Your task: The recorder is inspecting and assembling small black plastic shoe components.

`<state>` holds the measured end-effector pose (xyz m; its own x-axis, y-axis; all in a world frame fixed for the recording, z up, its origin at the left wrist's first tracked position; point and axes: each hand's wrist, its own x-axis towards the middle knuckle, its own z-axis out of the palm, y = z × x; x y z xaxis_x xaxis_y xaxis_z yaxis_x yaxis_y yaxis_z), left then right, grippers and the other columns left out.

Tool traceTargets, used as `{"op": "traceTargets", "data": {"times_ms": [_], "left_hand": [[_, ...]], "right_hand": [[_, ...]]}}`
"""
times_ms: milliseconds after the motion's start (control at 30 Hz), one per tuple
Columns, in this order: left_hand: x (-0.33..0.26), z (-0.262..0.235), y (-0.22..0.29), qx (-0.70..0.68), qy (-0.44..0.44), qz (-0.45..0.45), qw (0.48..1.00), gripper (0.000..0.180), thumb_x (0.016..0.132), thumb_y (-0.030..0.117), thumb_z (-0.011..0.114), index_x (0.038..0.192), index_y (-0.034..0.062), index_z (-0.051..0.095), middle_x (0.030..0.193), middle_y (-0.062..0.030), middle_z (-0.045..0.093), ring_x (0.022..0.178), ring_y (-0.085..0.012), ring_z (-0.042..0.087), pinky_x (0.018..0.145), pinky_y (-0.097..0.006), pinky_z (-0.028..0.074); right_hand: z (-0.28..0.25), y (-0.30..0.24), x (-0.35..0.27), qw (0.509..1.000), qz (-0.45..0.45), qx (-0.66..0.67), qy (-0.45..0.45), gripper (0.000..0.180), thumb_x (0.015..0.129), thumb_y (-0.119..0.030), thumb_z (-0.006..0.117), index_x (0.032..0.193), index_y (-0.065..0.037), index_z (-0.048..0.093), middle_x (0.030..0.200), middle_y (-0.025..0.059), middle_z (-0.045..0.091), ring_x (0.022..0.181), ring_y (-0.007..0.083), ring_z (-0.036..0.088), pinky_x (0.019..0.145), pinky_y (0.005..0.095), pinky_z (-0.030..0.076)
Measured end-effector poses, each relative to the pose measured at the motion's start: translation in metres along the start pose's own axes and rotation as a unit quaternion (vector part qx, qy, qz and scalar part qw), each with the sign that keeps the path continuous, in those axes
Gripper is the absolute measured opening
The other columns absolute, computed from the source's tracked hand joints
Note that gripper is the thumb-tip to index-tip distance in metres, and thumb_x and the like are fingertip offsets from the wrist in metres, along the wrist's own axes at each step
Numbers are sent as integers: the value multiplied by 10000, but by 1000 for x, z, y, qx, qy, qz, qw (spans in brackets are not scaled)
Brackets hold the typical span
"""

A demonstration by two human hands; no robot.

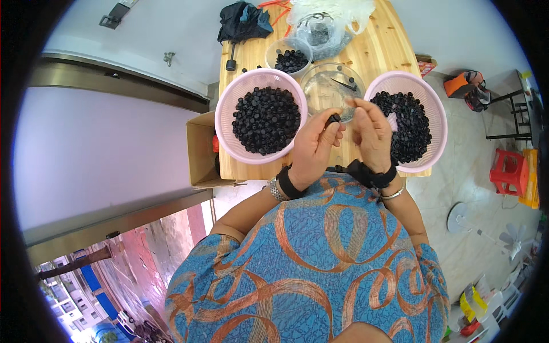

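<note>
My left hand [315, 144] pinches a small round black cap [332, 119] between thumb and fingers, above the table's near edge. Close beside it, my right hand [373, 136] has its fingers curled together, fingertips slightly smeared; whether they grip anything small I cannot make out. On the left stands a pink basket [223, 132] heaped with black caps [266, 120]. To the right, a second pink basket [438, 127] holds more black caps [413, 137]. Just beyond my hands lies a clear round tray [320, 91] with a thin black tool [343, 84] and a few small black pieces.
Behind the tray, a clear tub [272, 52] contains black caps. Farther back on the wooden table [383, 48] lie a folded black umbrella [245, 23] and a white plastic bag [343, 14]. A cardboard box [200, 148] stands at the left; a red stool [508, 172] is at right.
</note>
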<state>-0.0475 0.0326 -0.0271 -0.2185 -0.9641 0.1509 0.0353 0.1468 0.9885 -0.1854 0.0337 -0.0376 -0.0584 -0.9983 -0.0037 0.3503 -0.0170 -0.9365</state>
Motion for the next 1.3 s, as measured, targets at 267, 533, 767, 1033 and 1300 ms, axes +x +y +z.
{"op": "traceTargets", "data": {"times_ms": [267, 533, 767, 1033, 1300], "left_hand": [[5, -36, 9, -167, 35, -84, 982, 302, 941, 117, 453, 1220, 1, 467, 936, -36, 584, 750, -71, 511, 683, -208, 438], [0, -46, 19, -325, 10, -189, 926, 255, 921, 90, 483, 1167, 22, 492, 990, -69, 600, 879, -120, 580, 722, -244, 471], [-6, -47, 17, -240, -30, -165, 956, 269, 901, 42, 500, 1168, 13, 487, 1037, -90, 598, 907, -163, 603, 784, -260, 487], [-13, -41, 14, -163, -37, -142, 976, 209, 882, 43, 542, 1082, -18, 533, 942, -95, 628, 840, -144, 612, 762, -258, 496], [-11, -27, 12, -250, 41, -132, 958, 178, 866, 33, 569, 1035, -16, 539, 916, -99, 632, 806, -142, 620, 721, -256, 509]], "right_hand": [[-10, 28, -8, 945, -52, -320, -40, 205, 896, -99, 513, 1070, -9, 573, 728, 83, 573, 600, 131, 517, 550, 250, 416], [26, -28, -14, 875, -245, -408, -83, 268, 801, -48, 574, 1060, -109, 607, 696, 87, 523, 590, 233, 558, 502, 314, 436], [28, -42, -20, 815, -270, -502, -98, 318, 772, -63, 590, 1084, -129, 579, 716, 61, 552, 605, 242, 578, 498, 337, 461], [25, -53, -22, 801, -253, -527, -130, 272, 771, -52, 558, 1036, -110, 574, 726, 64, 573, 632, 252, 594, 497, 349, 458], [30, -27, -22, 811, -289, -502, -84, 359, 758, -18, 560, 1106, -104, 542, 733, 71, 564, 614, 258, 576, 498, 354, 453]]}}
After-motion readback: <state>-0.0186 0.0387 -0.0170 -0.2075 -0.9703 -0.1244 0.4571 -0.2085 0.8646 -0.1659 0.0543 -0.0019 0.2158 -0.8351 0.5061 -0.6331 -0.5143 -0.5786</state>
